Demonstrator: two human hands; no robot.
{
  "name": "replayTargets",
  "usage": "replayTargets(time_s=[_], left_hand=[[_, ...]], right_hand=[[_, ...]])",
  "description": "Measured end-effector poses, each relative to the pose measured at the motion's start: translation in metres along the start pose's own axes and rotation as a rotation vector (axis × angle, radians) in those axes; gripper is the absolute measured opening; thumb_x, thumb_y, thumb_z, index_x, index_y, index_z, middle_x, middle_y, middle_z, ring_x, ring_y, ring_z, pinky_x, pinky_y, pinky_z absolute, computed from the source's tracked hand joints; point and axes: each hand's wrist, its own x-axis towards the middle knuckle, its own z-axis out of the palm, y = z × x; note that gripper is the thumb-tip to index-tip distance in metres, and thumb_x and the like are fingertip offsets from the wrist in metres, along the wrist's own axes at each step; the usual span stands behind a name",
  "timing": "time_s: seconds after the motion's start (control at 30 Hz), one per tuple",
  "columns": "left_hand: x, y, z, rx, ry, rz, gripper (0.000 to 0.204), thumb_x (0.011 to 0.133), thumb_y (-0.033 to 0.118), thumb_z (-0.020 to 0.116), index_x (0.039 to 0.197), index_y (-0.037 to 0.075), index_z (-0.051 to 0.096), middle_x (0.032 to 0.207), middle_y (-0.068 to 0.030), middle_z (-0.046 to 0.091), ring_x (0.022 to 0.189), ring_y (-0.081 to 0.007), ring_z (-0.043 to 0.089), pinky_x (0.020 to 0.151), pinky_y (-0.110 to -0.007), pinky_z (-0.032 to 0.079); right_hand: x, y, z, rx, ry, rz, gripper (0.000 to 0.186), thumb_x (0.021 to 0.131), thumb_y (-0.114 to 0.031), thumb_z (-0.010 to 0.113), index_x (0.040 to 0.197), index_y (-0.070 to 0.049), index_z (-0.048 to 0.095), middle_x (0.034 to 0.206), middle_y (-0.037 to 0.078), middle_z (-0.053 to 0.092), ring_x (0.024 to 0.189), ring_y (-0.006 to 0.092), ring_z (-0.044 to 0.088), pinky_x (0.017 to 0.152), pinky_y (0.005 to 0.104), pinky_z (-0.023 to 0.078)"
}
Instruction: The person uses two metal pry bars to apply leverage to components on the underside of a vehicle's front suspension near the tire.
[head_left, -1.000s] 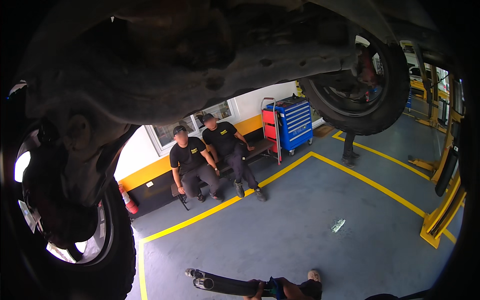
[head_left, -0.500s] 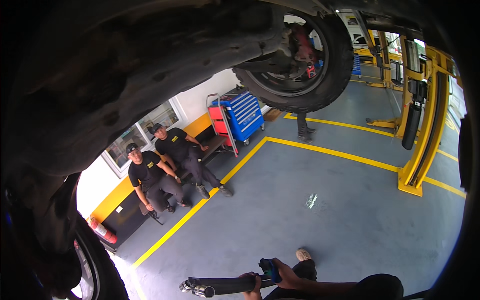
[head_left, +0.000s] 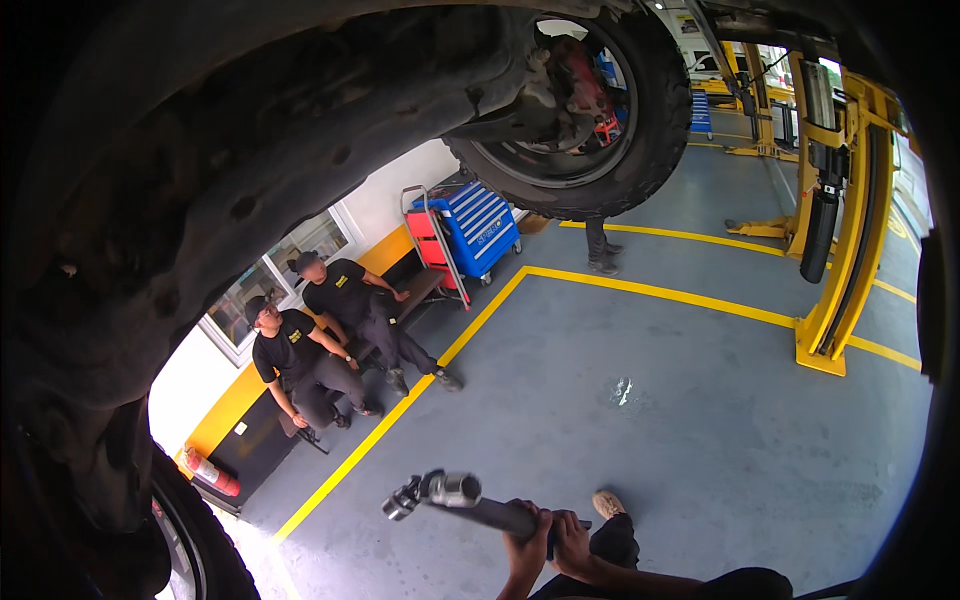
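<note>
A dark bar-shaped part (head_left: 492,513) with shiny metal cylindrical ends (head_left: 455,490) slants up and to the left in the lower middle. My left hand (head_left: 526,533) wraps round its shaft. Just to the right, my right hand (head_left: 571,543) is closed at the near end, where a small dark piece shows beside the fingers. The exact kind of part cannot be made out, and its near end is hidden by my hands.
Overhead hangs a raised vehicle's dark underside (head_left: 250,150) with a large tyre (head_left: 655,130). Yellow lift posts (head_left: 850,220) stand at right. Two people sit on a bench (head_left: 425,290) at left, near a blue tool cabinet (head_left: 485,230) and a fire extinguisher (head_left: 212,472). Another person's legs (head_left: 598,245) show behind the tyre.
The part's metal ends have swung upward and slightly right, tilting the shaft. My hands have risen a little and drawn closer together. The seated people's heads have turned.
</note>
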Motion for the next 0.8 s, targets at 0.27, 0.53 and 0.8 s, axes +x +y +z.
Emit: replayTargets(time_s=[0.27, 0.53, 0.8], left_hand=[[0.054, 0.013, 0.022, 0.109, -0.236, 0.177, 0.074, 0.092, 0.045, 0.077, 0.141, 0.005, 0.037, 0.117, -0.0056, 0.054, 0.105, -0.0152, 0.054, 0.090, -0.031, 0.048], [0.076, 0.062, 0.047, 0.316, -0.157, 0.258, 0.035, 0.108, 0.036, 0.052, 0.122, 0.005, 0.042, 0.102, -0.0042, 0.048, 0.086, -0.0110, 0.046, 0.076, -0.028, 0.042], [0.075, 0.070, 0.033, 0.510, -0.093, 0.191, 0.031, 0.109, 0.030, 0.051, 0.121, 0.002, 0.047, 0.093, -0.0008, 0.048, 0.078, -0.0090, 0.047, 0.072, -0.027, 0.043]], right_hand=[[0.072, -0.004, -0.070, 0.264, 0.116, 0.197, 0.052, 0.077, -0.009, 0.082, 0.125, -0.007, 0.063, 0.094, 0.013, 0.067, 0.078, 0.0295, 0.071, 0.068, 0.0380, 0.058], [0.093, 0.031, -0.107, 0.209, 0.352, 0.298, 0.043, 0.075, -0.014, 0.087, 0.104, -0.004, 0.056, 0.093, 0.016, 0.066, 0.078, 0.0339, 0.068, 0.069, 0.0409, 0.055], [0.104, 0.040, -0.120, 0.059, 0.453, 0.221, 0.038, 0.076, -0.007, 0.083, 0.109, 0.000, 0.065, 0.095, 0.018, 0.063, 0.090, 0.0368, 0.064, 0.074, 0.0422, 0.052]])
